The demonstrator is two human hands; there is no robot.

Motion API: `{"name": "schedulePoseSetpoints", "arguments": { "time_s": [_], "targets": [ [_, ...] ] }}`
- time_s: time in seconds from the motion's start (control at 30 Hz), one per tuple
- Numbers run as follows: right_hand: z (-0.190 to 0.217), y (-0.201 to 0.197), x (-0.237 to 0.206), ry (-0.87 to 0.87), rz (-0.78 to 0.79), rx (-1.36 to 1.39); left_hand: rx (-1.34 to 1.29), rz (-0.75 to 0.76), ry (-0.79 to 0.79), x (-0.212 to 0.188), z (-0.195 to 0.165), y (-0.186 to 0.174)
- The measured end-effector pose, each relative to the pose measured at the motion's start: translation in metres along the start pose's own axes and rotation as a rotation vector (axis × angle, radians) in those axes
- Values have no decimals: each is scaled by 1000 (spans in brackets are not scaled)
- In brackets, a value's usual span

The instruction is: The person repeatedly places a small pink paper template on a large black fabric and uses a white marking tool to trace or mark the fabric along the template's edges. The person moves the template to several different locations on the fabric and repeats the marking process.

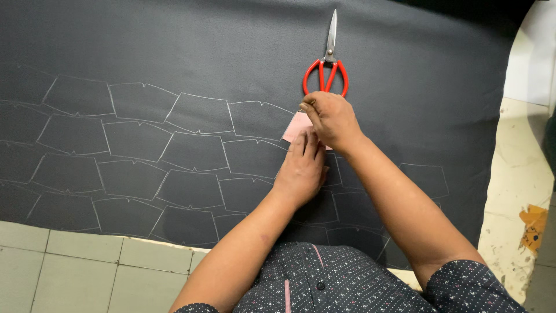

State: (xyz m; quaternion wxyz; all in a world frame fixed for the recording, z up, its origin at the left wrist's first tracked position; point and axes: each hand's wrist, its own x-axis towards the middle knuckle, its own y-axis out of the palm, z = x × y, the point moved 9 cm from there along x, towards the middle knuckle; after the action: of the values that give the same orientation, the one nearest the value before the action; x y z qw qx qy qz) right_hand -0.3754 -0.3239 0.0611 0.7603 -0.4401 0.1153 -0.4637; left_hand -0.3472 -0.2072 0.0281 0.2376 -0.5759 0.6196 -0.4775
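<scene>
Both my arms reach forward, bare to the short sleeves, forearms converging ahead of my chest. My left hand (301, 168) lies palm down, fingers together and extended, pressing flat. My right hand (330, 119) sits just beyond it, knuckles up, fingers curled in a loose pinch, wrist bent slightly inward. The two hands touch, left fingertips under the right palm.

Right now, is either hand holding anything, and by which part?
The left hand presses flat on the pink template, over its lower part. The right hand is curled at its upper edge; whether it grips something cannot be told.
</scene>
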Motion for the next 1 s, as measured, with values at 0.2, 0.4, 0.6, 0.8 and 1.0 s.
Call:
{"name": "schedulePoseSetpoints", "arguments": {
  "time_s": [0.2, 0.4, 0.6, 0.8, 1.0],
  "targets": [
    [-21, -17, -15, 82, 56, -19, 16, -32, 27, 4, -3, -10],
    [-43, -53, -38, 136, 33, -97, 45, 0, 21, 19, 5, -13],
    [-46, -60, -51, 118, -36, -133, -116, 18, -64, 37, 24, -12],
    [-43, -61, -65, 87, -89, -126, -191, 229, -227, 51, 41, 7],
    [-35, -65, -103, 128, -38, -147, -215, 369, -292, 59, 50, 17]
  ]
}}
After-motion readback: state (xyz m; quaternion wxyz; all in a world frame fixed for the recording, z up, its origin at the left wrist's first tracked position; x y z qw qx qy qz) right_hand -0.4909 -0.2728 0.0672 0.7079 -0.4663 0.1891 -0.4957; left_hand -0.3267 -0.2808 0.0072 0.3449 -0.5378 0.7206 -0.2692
